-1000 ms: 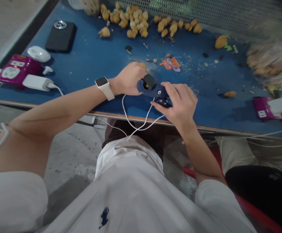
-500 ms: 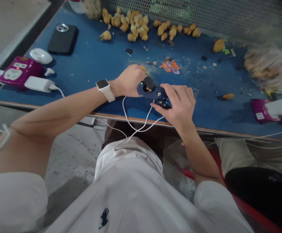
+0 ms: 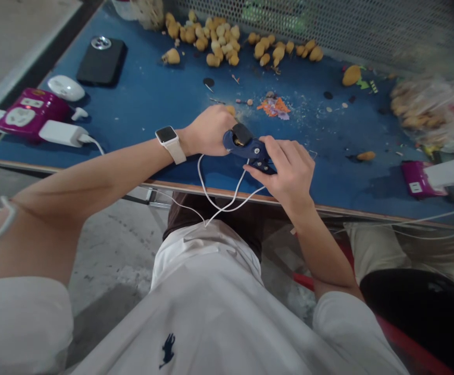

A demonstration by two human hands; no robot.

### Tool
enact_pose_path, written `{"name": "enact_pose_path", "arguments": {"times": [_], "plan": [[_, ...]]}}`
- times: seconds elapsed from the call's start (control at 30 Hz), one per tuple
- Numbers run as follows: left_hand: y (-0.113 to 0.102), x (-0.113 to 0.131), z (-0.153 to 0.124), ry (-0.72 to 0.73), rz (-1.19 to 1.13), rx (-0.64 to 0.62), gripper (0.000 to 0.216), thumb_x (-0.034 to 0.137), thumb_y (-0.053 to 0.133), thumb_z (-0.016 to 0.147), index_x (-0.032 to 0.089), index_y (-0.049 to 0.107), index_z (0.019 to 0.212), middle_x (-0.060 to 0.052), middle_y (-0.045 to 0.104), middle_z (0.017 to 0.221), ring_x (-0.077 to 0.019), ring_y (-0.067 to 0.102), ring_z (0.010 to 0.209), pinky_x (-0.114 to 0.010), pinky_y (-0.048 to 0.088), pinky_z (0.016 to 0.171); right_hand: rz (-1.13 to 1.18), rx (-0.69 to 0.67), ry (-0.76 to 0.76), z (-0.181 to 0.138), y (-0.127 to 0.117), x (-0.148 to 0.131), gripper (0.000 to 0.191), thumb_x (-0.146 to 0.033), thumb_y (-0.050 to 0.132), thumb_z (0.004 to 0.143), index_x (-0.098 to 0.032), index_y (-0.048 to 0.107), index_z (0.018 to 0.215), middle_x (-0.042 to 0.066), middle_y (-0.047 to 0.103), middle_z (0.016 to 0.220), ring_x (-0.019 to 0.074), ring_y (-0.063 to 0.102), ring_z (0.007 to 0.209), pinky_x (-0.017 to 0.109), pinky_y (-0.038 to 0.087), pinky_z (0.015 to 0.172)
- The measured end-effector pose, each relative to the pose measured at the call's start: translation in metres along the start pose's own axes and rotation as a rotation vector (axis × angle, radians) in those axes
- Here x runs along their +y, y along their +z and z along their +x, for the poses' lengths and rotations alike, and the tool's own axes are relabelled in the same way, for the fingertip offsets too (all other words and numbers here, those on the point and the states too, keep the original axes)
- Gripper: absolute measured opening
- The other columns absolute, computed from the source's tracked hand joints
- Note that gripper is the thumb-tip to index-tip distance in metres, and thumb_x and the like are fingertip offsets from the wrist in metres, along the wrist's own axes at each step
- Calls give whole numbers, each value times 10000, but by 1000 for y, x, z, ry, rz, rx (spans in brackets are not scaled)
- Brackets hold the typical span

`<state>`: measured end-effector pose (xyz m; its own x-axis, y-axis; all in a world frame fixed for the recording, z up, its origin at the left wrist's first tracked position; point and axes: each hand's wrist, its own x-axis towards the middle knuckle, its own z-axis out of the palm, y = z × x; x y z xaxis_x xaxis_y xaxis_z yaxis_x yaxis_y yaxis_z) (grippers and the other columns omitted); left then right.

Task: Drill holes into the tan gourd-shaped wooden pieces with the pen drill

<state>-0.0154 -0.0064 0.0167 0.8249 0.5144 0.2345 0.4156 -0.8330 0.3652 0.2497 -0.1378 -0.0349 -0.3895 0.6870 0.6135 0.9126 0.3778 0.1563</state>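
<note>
My right hand (image 3: pixel 289 169) is wrapped round the handles of a dark blue cutter tool (image 3: pixel 246 147) just above the near edge of the blue table (image 3: pixel 141 99). The left hand (image 3: pixel 207 130), with a white smartwatch (image 3: pixel 168 140) on its wrist, is closed at the tool's jaw end; a small yellow piece (image 3: pixel 230 110) shows above its fingers, and what it grips is hidden. A white cable (image 3: pixel 219 195) hangs from under my hands toward my lap.
Many small yellow pieces (image 3: pixel 219 36) lie heaped at the table's far side, with orange scraps (image 3: pixel 274 107) nearer. A black phone (image 3: pixel 102 60), white earbud case (image 3: pixel 66 87), and magenta socket (image 3: pixel 26 109) with white charger (image 3: pixel 61 133) sit left. Another magenta socket (image 3: pixel 420 177) and a plastic bag (image 3: pixel 426 107) are right.
The hands and cutter have barely moved; the tool's jaw has tilted slightly. The view shifted a little.
</note>
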Motion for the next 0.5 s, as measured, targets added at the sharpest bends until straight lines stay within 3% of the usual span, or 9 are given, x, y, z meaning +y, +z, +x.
{"name": "enact_pose_path", "arguments": {"times": [0.13, 0.5], "plan": [[-1, 3, 1, -32, 19, -25, 406, 218, 689, 1000, 353, 407, 741, -66, 664, 742, -270, 568, 739, -453, 428, 764, 5, -3, -18, 0, -1, 2, 778, -864, 579, 1297, -226, 852, 1647, 165, 910, 1341, 364, 859, 1169, 502, 705, 1104], [1, 8, 2, -43, 92, -14, 489, 192, 739, 1001, 349, 351, 747, -28, 545, 699, -267, 549, 696, -430, 403, 720, 60, -20, -7, -1, 0, 4, 786, -870, 597, 1286, -223, 842, 1657, 172, 898, 1371, 361, 842, 1182, 519, 712, 1112]]}}
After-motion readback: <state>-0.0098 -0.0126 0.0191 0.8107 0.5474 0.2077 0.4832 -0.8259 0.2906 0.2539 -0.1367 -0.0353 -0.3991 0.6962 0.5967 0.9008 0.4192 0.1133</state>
